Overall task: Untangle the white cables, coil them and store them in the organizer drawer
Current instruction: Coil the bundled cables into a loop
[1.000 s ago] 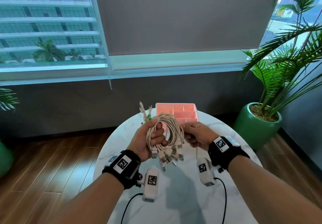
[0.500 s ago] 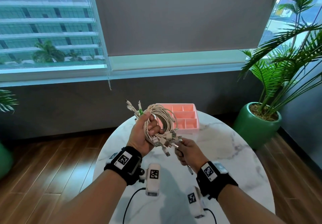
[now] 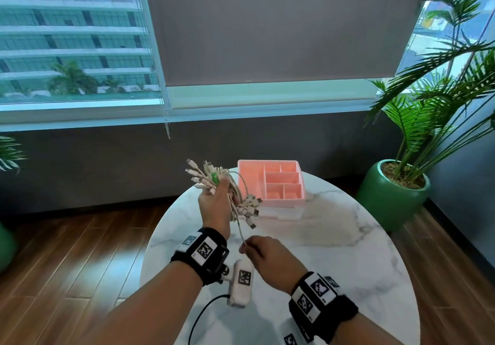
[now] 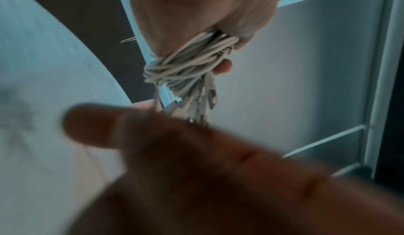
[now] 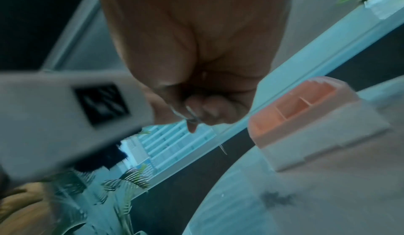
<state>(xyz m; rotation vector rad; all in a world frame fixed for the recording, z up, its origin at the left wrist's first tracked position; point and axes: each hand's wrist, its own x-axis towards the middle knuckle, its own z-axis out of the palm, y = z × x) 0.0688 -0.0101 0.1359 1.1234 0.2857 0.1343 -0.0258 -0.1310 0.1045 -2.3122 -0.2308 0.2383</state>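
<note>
**Still tangled: one strand being drawn from the bundle**

Clearly the white cables (image 3: 235,200) are handling as light, limp things: the bundle is drooping into loops, and its plug ends are fanning out stiffly above and below the fist. They are being held in the air over the worktop (image 3: 334,251), just in front of the organizer drawer (image 3: 270,181), and none is lying in it yet. The left hand (image 3: 214,208) is closing its grip round the middle of the bundle, fingers curled tight about the strands. The right hand (image 3: 263,256) is pinching a single strand low down, its grip narrow, thumb against fingertip; that strand is running taut up into the bundle.

As a judgement, the cords are looking smooth and likely to slip through a loose pinch, so the hard plug ends are offering the surer hold, and sharp tugging could be tightening the knots.

Counting: one bundle, with roughly a dozen plugs showing, though an exact cable count cannot be told. One pink organizer is sitting there with five open compartments on top. One potted plant (image 3: 393,192) is standing on the floor to the right.
</note>
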